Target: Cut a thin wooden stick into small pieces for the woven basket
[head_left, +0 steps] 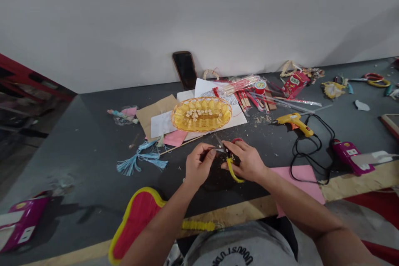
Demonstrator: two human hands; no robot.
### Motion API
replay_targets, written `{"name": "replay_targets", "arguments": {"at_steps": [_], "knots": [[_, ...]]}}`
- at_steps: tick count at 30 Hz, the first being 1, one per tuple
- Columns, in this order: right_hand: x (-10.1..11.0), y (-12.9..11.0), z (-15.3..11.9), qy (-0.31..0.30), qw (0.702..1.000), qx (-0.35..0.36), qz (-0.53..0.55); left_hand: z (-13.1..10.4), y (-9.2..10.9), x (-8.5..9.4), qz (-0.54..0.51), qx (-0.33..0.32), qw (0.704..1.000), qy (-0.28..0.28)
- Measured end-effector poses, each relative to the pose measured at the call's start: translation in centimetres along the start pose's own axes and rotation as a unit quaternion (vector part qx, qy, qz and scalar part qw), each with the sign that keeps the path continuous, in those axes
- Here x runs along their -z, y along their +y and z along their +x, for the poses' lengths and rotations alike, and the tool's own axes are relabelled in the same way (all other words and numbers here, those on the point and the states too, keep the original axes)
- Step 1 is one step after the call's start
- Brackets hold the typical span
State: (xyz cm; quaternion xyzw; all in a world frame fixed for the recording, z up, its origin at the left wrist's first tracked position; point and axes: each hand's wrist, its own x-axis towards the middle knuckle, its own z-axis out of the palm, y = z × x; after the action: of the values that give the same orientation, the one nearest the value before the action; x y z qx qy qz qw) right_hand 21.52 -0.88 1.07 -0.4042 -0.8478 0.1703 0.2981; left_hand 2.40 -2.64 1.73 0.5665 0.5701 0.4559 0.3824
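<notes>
Pinching something small, the left hand (198, 165) meets the right hand (246, 160), grip clamped on scissors (229, 158) (yellow-handled).

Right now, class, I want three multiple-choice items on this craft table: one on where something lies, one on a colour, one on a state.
1. Where does the yellow basket lie?
A. beyond the hands, on sheets of paper
B. on the floor
C. on the person's lap

2. What colour is the glue gun?
A. blue
B. yellow
C. green

3. What is the right hand doing?
A. resting flat and open
B. hanging off the table
C. gripping scissors

Answers:
1 A, since it sits on white paper past both hands.
2 B, its body is plainly yellow.
3 C, its fingers are in the handles, with the left hand at the blades.
</notes>
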Motion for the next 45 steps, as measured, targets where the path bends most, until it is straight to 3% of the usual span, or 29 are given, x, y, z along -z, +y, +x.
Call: {"name": "replay_targets", "arguments": {"at_steps": [9, 16, 20, 28, 33, 40, 45], "knots": [[0.0, -0.1, 0.2, -0.011, 1.0, 0.002, -0.003, 0.1, -0.3, -0.4, -0.16, 0.082, 0.983, -0.042], [-0.1, -0.1, 0.1, -0.031, 0.999, 0.024, 0.006, 0.2, 0.1, 0.0, -0.101, 0.033, 0.993, -0.059], [0.0, -0.1, 0.2, -0.033, 0.999, 0.024, 0.014, 0.3, -0.3, 0.1, -0.108, 0.064, 0.992, -0.024], [-0.2, 0.2, -0.1, 0.045, 0.995, -0.023, 0.087, 0.8, 0.7, 0.0, -0.315, 0.166, 0.934, -0.012], [-0.4, 0.4, -0.1, 0.064, 0.992, -0.018, 0.11, 0.9, 1.0, 0.0, -0.332, 0.176, 0.927, -0.008], [-0.3, 0.0, -0.2, 0.039, 0.996, 0.017, 0.082, 0.9, 1.1, 0.0, -0.346, 0.233, 0.909, 0.007], [-0.5, 0.1, -0.2, 0.032, 0.996, 0.011, 0.085, 1.0, 1.2, -0.1, -0.373, 0.228, 0.899, 0.009]]}}
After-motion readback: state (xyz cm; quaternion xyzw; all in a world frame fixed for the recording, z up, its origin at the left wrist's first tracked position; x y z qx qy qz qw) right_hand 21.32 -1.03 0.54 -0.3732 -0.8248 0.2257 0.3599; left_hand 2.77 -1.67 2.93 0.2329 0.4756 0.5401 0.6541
